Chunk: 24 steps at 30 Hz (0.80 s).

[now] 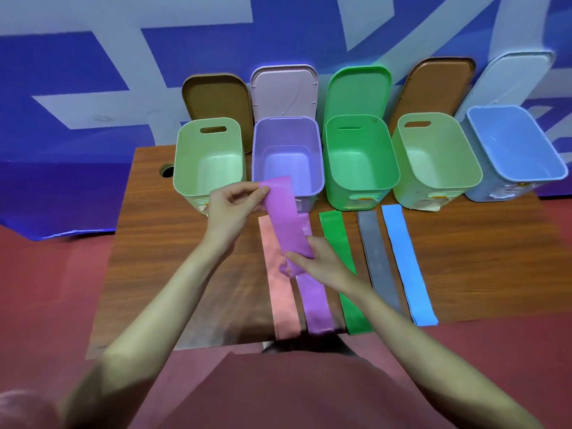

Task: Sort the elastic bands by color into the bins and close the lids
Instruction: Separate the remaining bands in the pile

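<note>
Purple elastic band [286,221], frame centre: pinched at top by left hand [230,209], at lower end by right hand [315,261]. Advised: fold compactly, drop into purple bin [286,156] directly above.

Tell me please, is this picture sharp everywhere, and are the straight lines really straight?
Head view: the middle is sharp, with the purple band between the hands clear; wide-angle distortion makes the blue bin lean outward and bends the table edge; the bottom-left corner is blurred; soft glare sits inside the purple bin.
</note>
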Tool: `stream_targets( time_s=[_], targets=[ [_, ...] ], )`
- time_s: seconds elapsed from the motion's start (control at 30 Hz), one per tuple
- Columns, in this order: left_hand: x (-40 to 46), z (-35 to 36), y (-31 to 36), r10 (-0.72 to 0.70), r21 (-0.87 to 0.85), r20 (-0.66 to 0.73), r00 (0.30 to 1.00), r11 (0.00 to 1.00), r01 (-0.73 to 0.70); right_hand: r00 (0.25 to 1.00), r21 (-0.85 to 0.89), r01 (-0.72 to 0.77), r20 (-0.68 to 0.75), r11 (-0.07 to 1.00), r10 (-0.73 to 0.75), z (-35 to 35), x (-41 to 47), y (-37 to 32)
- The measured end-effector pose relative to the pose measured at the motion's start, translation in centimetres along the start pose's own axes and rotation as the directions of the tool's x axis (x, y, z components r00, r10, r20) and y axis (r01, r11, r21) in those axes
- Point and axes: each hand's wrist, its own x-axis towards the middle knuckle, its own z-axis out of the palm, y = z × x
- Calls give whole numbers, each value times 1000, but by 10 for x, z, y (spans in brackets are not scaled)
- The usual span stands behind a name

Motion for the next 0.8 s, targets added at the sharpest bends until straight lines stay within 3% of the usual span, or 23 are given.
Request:
stream_targets(
  time_s=[0.17, 0.27, 0.33, 0.43, 0.57, 0.8],
  targets=[
    [4, 5, -33, -231, 42, -86, 969, 971, 235, 997, -85, 59, -43, 995, -63, -13, -13, 6],
    [-2, 16, -50, -411, -111, -126, 903, 911, 398, 998, -123, 59, 4, 991, -59, -19, -19, 11],
    [-7, 22, -56, -530, -234, -102, 842, 836, 497, 999, -157, 40, 34, 987, -35, -22, -23, 13],
    [-9, 28, -58, -620, -268, 9, 785, 755, 599, 998, -154, -21, 56, 988, 30, -25, -28, 16],
    [-7, 32, -63, -637, -254, 31, 770, 740, 622, 986, -68, -122, 108, 990, 128, -33, -35, 17],
    [5, 41, -71, -479, -239, -109, 871, 863, 445, 957, -56, -254, 131, 965, 260, -47, -45, 42]
  ],
)
